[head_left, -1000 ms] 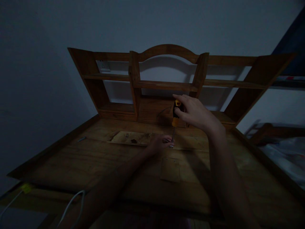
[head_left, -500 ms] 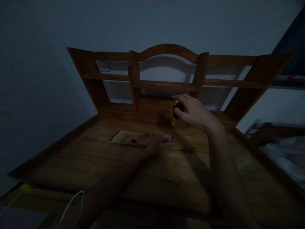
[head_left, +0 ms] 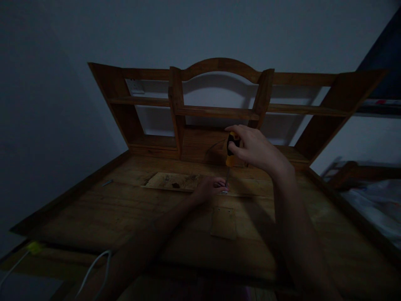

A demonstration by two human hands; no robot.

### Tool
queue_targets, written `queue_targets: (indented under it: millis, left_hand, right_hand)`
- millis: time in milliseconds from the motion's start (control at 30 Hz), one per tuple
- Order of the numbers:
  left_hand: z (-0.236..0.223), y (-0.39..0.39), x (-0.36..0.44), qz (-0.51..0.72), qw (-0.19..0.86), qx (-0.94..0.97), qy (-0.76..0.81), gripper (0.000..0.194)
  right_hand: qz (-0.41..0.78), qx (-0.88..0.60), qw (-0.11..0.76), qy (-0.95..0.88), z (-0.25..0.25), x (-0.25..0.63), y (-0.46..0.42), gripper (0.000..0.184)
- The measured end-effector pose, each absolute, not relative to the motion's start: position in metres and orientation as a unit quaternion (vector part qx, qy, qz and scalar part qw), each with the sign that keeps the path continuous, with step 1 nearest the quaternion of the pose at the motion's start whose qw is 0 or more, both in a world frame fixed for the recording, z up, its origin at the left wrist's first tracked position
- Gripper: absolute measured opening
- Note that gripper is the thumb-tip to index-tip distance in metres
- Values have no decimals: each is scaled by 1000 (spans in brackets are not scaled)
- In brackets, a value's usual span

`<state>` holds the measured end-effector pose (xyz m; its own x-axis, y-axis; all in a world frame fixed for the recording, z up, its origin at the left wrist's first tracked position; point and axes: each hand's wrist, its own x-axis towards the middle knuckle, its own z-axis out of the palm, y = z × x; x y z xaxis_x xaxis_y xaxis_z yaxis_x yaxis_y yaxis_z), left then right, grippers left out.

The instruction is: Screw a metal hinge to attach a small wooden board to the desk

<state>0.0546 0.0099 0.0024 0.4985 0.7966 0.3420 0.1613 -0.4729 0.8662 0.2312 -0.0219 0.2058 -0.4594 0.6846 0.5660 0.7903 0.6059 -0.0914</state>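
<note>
My right hand [head_left: 249, 144] is wrapped round the yellow and black handle of a screwdriver [head_left: 231, 159], which stands nearly upright with its shaft pointing down. At the foot of the shaft, my left hand [head_left: 209, 189] has its fingers closed around a small shiny metal piece [head_left: 224, 192], perhaps a hinge or bracket; its exact kind is too dark to tell. Both meet on a long wooden strip [head_left: 250, 187] set along the desktop. Just in front lies a small square wooden piece [head_left: 223, 223] with small dark holes near its top edge.
A wooden shelf unit [head_left: 216, 112] rises at the back of the desk [head_left: 131, 217]. On the left lie a small metal object [head_left: 107, 182] and a rough, damaged patch of wood [head_left: 171, 181]. A white cable [head_left: 94, 264] hangs at the front left, near a yellow item [head_left: 35, 247].
My right hand has shifted very slightly down on the screwdriver handle. The left hand and the metal piece stay in the same place.
</note>
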Motion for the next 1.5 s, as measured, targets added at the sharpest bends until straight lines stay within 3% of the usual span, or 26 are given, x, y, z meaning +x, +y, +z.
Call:
queue_targets:
  millis: [633,900,1133,1367,1500]
  left_hand:
    - [1,11,56,390,425,751,321,16]
    - [6,9,55,383,415,759,324,13]
    - [3,10,55,385,428,756,312,15]
    - [2,11,55,384,437,749,316,19]
    - [0,13,55,378,450,745,315,23]
  right_hand:
    - [-91,-437,286,-848,207,228,-24,34]
    - [-90,-439,278,-850,207,230,-23,47]
    - [-86,-444,282,-846,207,231,-22,39]
    - [-82,-438,279,-851,204,233,-18,51]
    - [-80,-440,277,-851,205,234,-19,48]
